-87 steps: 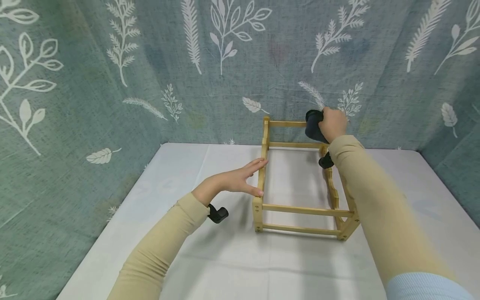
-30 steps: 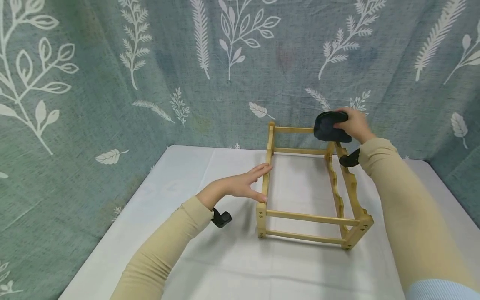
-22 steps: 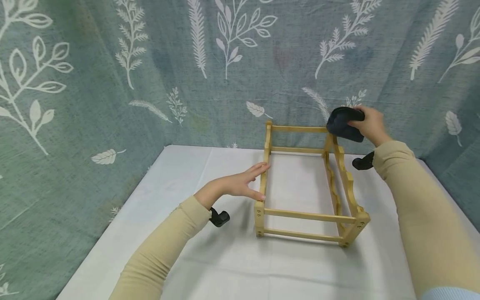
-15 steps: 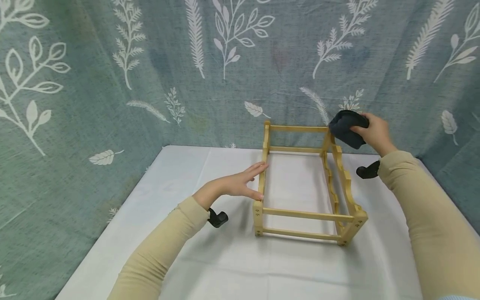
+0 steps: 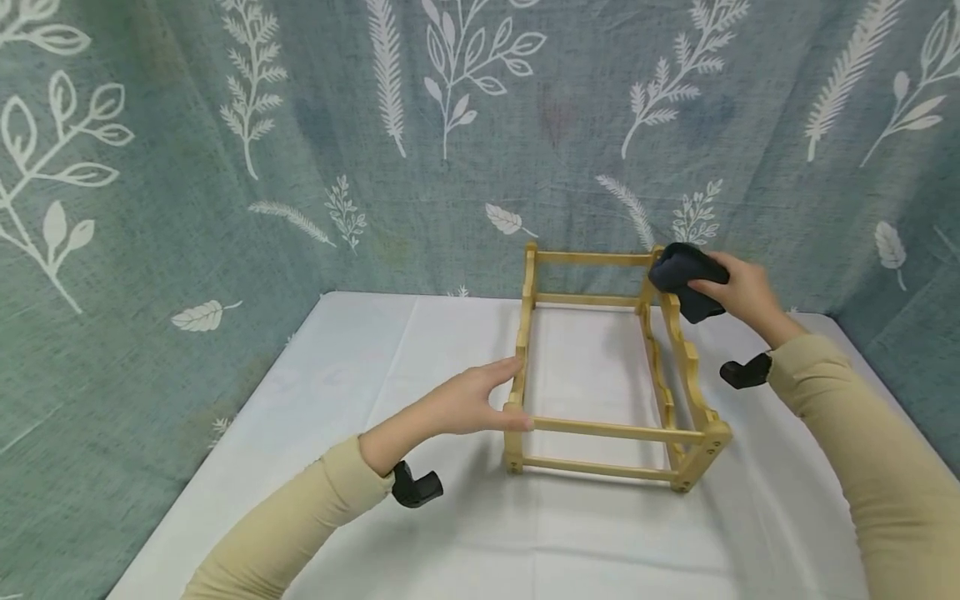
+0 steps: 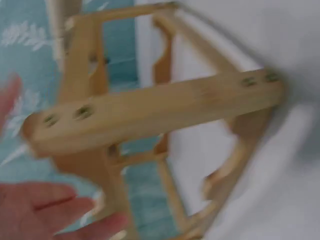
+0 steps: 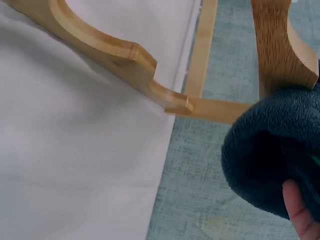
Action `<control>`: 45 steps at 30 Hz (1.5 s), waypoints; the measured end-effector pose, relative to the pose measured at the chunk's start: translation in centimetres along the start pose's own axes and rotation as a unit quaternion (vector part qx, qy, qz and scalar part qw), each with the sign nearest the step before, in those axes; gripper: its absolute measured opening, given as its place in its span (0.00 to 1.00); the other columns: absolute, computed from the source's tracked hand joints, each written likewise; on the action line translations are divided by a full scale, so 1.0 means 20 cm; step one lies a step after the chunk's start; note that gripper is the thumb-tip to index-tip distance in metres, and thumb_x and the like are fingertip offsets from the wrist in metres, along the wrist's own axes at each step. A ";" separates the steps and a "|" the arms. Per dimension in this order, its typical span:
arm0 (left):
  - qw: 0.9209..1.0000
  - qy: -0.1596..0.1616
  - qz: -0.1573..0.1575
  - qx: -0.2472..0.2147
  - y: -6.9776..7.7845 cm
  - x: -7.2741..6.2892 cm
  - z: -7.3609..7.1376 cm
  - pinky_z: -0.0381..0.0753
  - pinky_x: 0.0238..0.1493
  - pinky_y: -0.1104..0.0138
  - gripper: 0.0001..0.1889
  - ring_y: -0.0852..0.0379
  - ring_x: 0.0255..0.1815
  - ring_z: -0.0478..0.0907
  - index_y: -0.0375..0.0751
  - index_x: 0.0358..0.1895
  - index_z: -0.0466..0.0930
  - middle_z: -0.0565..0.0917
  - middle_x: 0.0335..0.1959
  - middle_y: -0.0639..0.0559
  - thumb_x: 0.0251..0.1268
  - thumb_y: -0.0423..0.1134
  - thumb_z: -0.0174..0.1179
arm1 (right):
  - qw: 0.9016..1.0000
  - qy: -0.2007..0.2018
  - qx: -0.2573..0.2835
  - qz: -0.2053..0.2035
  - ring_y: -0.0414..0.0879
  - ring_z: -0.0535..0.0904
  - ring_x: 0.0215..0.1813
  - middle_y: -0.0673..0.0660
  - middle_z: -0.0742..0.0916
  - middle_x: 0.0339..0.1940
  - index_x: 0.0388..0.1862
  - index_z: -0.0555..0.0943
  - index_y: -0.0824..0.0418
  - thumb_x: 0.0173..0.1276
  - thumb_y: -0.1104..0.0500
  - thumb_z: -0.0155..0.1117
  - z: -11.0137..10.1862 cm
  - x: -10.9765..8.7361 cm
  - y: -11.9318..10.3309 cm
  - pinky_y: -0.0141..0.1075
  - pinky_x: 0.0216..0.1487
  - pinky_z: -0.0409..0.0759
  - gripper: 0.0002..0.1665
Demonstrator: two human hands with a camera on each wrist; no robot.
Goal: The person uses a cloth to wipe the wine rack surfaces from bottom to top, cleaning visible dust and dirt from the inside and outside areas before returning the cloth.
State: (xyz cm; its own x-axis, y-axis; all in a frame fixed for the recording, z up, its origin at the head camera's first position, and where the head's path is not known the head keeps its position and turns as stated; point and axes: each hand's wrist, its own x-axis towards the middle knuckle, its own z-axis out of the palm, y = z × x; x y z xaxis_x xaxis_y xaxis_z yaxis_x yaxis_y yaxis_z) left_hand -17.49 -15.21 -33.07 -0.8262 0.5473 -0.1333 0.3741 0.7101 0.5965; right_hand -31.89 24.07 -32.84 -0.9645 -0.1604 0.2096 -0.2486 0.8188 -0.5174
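A light wooden rack with notched side rails stands on the white-covered table. My right hand grips a folded dark navy cloth at the rack's back right corner. In the right wrist view the fuzzy cloth lies against a wooden upright, and one fingertip shows on it. My left hand is at the near end of the left side rail, fingers extended and thumb apart. The left wrist view is blurred; its fingers appear beside the rack's end, and contact there is unclear.
A grey-green curtain with white leaf prints hangs behind and to the left of the table. Black wrist mounts stick out below the sleeves.
My right hand has carried the cloth rightward from the back crossbar to the right corner, then lower along the right rail. My left hand has slid nearer along the left rail.
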 end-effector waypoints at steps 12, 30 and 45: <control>0.990 0.139 0.011 0.019 0.04 -0.04 0.16 0.69 0.60 0.57 0.35 0.49 0.64 0.66 0.38 0.64 0.67 0.69 0.65 0.49 0.56 0.56 0.60 | 0.997 -0.018 0.059 0.039 0.71 0.65 0.57 0.75 0.64 0.65 0.71 0.55 0.64 0.63 0.38 0.55 -0.03 -0.19 0.04 0.61 0.49 0.69 0.47; 0.986 0.165 -0.012 -0.032 -0.14 -0.15 0.04 0.79 0.45 0.58 0.23 0.48 0.51 0.78 0.40 0.55 0.77 0.81 0.50 0.46 0.58 0.47 0.62 | 0.996 0.018 -0.031 -0.079 0.68 0.77 0.40 0.76 0.77 0.50 0.60 0.70 0.70 0.62 0.55 0.64 -0.15 -0.30 -0.04 0.52 0.32 0.76 0.31; 0.973 0.072 -0.027 -0.216 -0.50 0.04 -0.21 0.70 0.56 0.54 0.23 0.52 0.48 0.76 0.38 0.55 0.69 0.82 0.43 0.47 0.61 0.49 0.59 | 0.995 0.079 -0.053 -0.028 0.70 0.74 0.46 0.76 0.76 0.52 0.61 0.69 0.69 0.63 0.55 0.63 -0.28 -0.32 0.02 0.59 0.38 0.73 0.31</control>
State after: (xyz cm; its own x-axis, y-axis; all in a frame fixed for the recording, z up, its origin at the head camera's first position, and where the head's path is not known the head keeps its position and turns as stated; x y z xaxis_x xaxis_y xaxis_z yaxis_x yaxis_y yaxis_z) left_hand -23.67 -23.63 -35.78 -0.9019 0.4245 -0.0792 0.1430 0.4666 0.8728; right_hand -25.25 28.44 -29.73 -0.9214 -0.1259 0.3676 -0.2831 0.8656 -0.4131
